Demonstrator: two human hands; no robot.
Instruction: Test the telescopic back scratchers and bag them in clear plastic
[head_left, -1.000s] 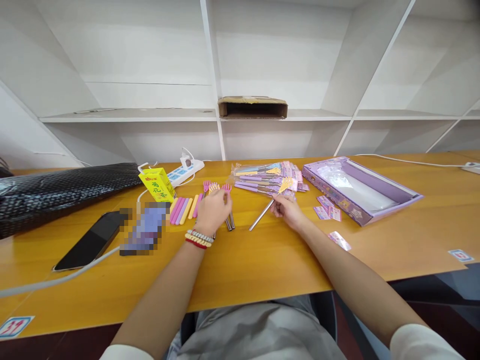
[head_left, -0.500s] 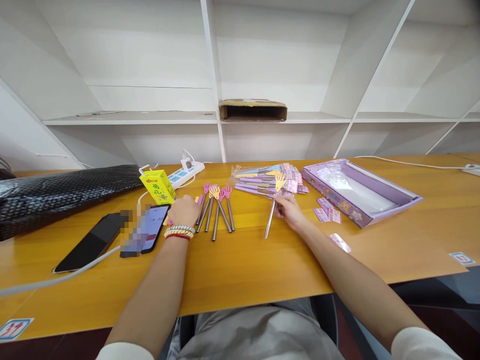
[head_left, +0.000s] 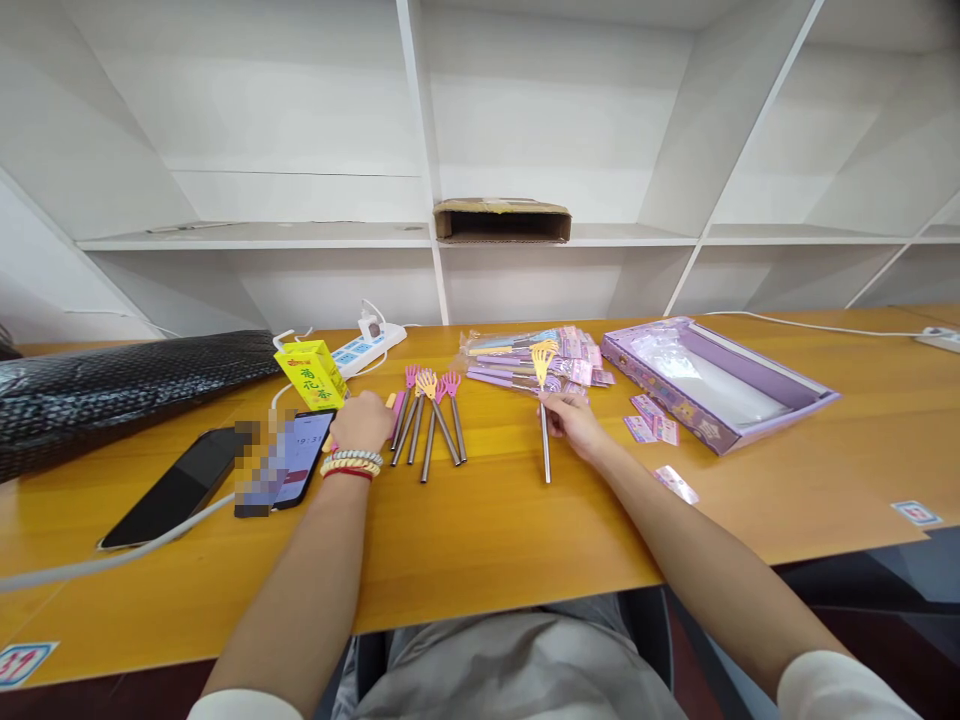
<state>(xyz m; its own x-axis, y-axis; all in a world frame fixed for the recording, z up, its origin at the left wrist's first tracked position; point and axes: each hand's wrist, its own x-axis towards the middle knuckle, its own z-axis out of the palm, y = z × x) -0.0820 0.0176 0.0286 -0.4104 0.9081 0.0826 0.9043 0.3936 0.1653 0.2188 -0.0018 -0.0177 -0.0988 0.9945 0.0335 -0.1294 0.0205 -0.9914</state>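
Right grip [head_left: 571, 420] — fingers closed just below the claw of a yellow scratcher [head_left: 546, 450], held over the desk [head_left: 487, 550] with the metal end pointing toward the near edge. Left grip [head_left: 361, 422] laid over coloured strips [head_left: 398, 405], mostly hidden by the back of the hand — impossible to tell whether clasped on one. Between both, loose scratchers [head_left: 429, 440] with pink and yellow claws, some crossing. Beyond the right grip, a pile of packs [head_left: 517, 362]; farther right, small cards [head_left: 652, 420] and a purple box [head_left: 664, 395]. Near the left grip, a lit phone [head_left: 306, 455] and a yellow carton [head_left: 311, 375].
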